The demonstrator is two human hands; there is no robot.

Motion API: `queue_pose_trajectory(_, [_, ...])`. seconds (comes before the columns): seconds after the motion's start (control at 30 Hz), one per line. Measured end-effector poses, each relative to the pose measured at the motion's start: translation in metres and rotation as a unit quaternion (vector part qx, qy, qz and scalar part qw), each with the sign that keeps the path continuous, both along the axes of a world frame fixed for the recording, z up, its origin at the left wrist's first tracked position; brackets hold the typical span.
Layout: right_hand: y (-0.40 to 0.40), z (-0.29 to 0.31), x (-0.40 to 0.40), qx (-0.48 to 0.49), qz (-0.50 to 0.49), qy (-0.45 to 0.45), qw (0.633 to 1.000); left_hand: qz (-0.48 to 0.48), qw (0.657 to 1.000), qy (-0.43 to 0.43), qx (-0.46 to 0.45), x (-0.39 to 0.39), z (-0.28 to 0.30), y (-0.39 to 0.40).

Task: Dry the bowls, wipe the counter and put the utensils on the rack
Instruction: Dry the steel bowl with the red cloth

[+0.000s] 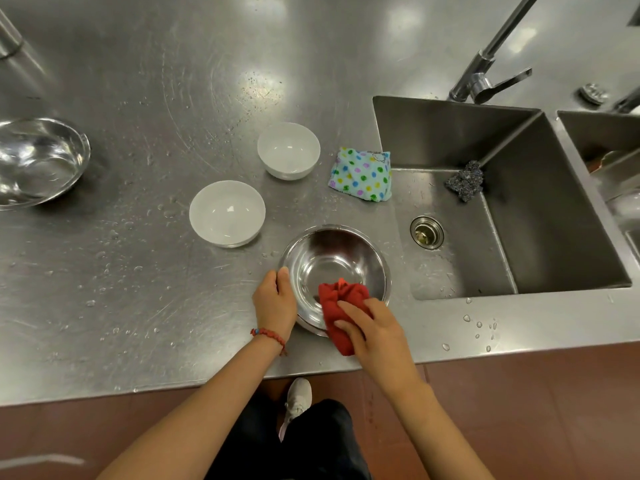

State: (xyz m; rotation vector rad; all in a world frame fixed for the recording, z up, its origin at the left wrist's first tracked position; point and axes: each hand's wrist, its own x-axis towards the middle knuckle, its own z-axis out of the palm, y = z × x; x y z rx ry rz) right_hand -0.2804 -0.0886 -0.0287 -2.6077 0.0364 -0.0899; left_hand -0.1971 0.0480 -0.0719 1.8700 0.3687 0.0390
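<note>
I am reading no writing. My left grip (275, 299) is clasping the steel bowl (334, 268); my right grip (372, 329) is pressing a red cloth (337, 299) inside. At 12 o'clock, droplets are dotting the steel worktop (138, 271).

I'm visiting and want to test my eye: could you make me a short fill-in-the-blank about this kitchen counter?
1. The right hand presses a ____ cloth into the steel bowl.
2. The left hand grips that bowl's ____.
3. ____ white bowls stand empty on the counter.
4. The steel scourer lies inside the ____.

Missing words: red; rim; Two; sink
</note>
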Motion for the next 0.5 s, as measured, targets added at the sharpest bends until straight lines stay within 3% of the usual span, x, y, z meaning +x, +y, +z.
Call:
queue_pose_trajectory(0.13, [-0.027, -0.007, 0.006, -0.018, -0.090, -0.042, 0.995, -0.006, 1.000, 0.000, -0.010, -0.001, 0.001, -0.001])
queue_pose_trajectory(0.33, [-0.035, -0.013, 0.055, -0.013, -0.199, -0.030, 0.979, -0.011, 1.000, 0.004, -0.008, -0.001, 0.001, 0.000])
queue_pose_trajectory(0.5, [-0.020, -0.018, 0.098, -0.040, -0.202, -0.021, 0.978, -0.012, 1.000, 0.003, -0.013, 0.000, 0.001, 0.000])
